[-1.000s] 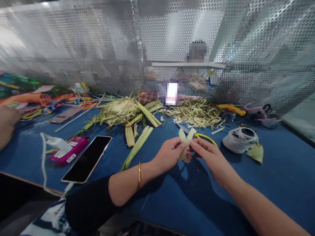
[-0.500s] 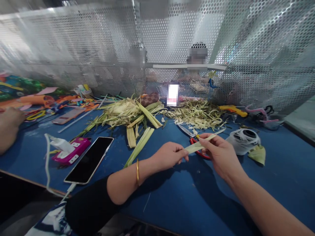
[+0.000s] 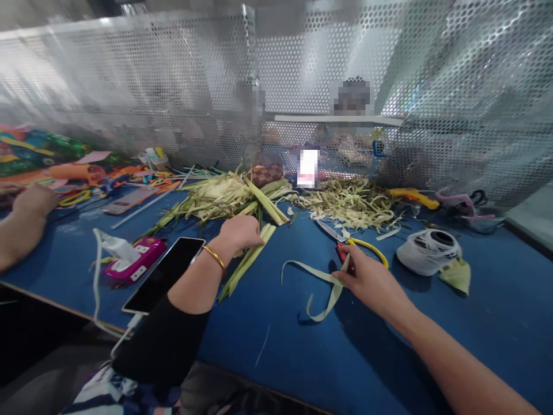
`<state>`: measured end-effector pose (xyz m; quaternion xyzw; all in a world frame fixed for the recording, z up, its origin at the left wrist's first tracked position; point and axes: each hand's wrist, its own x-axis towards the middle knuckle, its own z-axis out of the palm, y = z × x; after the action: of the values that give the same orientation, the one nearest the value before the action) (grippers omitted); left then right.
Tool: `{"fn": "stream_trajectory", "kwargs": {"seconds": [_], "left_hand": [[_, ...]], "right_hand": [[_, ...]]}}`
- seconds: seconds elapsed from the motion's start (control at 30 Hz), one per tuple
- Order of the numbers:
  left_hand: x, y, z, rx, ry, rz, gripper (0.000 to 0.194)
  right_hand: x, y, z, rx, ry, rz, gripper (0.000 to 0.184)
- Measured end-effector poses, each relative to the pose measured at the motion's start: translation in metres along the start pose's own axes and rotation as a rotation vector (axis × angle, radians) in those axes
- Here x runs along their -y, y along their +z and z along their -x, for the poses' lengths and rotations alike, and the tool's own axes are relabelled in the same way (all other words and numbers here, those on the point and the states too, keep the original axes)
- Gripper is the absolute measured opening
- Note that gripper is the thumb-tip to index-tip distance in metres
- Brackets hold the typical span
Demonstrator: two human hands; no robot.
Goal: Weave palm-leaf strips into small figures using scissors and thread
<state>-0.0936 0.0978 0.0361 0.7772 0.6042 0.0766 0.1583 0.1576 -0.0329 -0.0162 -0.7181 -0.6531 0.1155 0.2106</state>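
Observation:
My left hand, a gold bangle at its wrist, is closed at the front of a heap of pale green husk leaves. A longer folded husk leaf lies beside and under its fingers; what they grip is hidden. My right hand pinches thin, curling husk strips that trail onto the blue table. Right by those fingers lie scissors with red and yellow handles, blades pointing away; I cannot tell whether the hand touches them.
Shredded husk strips are piled at the back, near a yellow-handled tool. A white-wrapped roll stands right. On the left are a charging phone, a magenta power socket and another person's arm. A perforated metal screen rises behind.
My left hand has left the strip and moved left to the husk heap. My right hand has lowered slightly with the strips, which now hang loose. The view has shifted a little.

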Motion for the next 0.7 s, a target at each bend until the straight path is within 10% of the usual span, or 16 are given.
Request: {"fn": "stream_trajectory", "kwargs": {"seconds": [0.2,0.4,0.7], "left_hand": [[-0.014,-0.002,0.012,0.016,0.074,-0.134,0.007],[-0.037,-0.001,0.035,-0.071,0.292,-0.262,0.027],[-0.054,0.025,0.04,-0.077,0.92,-0.245,0.021]], "right_hand": [[0.004,-0.006,0.007,-0.213,-0.244,0.484,0.029],[0.005,-0.009,0.003,-0.428,-0.354,0.13,0.033],[0.015,0.001,0.003,-0.094,-0.431,-0.056,0.023]]}}
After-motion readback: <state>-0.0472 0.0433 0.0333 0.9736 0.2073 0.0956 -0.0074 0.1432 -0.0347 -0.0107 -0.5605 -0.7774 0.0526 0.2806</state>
